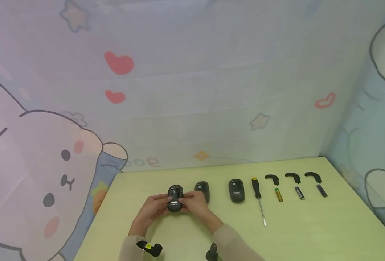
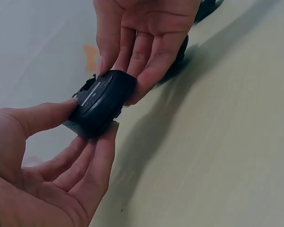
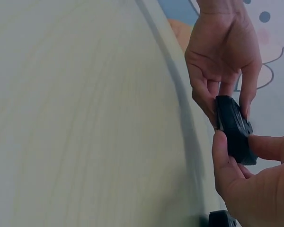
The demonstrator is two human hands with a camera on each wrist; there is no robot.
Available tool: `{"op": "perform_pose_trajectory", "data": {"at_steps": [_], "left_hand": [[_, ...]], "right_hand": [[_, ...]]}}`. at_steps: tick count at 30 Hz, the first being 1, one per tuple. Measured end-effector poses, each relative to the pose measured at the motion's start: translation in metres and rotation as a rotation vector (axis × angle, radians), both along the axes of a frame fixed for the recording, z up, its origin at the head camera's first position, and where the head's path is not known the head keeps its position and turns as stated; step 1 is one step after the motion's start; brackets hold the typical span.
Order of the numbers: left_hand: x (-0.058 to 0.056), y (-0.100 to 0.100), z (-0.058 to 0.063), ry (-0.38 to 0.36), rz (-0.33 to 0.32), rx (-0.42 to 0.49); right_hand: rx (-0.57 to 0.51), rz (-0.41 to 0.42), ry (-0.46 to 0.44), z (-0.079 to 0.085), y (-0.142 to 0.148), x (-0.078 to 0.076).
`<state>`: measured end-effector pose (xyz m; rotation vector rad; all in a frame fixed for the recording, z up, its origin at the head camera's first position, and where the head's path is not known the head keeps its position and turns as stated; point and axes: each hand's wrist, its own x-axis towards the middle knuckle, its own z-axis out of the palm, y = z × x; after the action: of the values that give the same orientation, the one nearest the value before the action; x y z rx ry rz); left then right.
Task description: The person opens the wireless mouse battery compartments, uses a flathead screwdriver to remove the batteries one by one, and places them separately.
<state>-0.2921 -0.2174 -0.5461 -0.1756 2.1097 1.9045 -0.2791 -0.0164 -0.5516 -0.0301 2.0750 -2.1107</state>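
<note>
A black computer mouse [image 1: 175,193] is held up over the table between both hands, its underside with a label and an open slot facing up. My left hand [image 1: 153,209] grips its left side, thumb on the underside and fingers beneath. On the opposite side, my right hand [image 1: 196,206] pinches it between thumb and fingers. The left wrist view shows the mouse [image 2: 102,101] tilted, with fingertips of both hands around it. Just behind the right hand lies a second black mouse [image 1: 203,188], partly hidden by that hand.
Farther right on the pale yellow table [image 1: 297,232] lie a third mouse [image 1: 236,191] and a screwdriver [image 1: 258,194]. Beyond them are three curved black covers [image 1: 293,177], with a yellow battery [image 1: 278,195] and two dark batteries [image 1: 299,193] in front. A printed cloth [image 1: 192,108] hangs behind.
</note>
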Motion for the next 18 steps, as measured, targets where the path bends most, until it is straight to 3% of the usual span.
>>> {"op": "perform_pose_trajectory", "data": {"at_steps": [8, 18], "left_hand": [[-0.015, -0.008, -0.003, 0.001, 0.024, -0.023], [-0.025, -0.006, -0.005, 0.027, 0.058, -0.100]], "right_hand": [[0.030, -0.086, -0.050, -0.002, -0.022, -0.014], [0.191, -0.169, 0.005, -0.011, -0.033, -0.027]]}}
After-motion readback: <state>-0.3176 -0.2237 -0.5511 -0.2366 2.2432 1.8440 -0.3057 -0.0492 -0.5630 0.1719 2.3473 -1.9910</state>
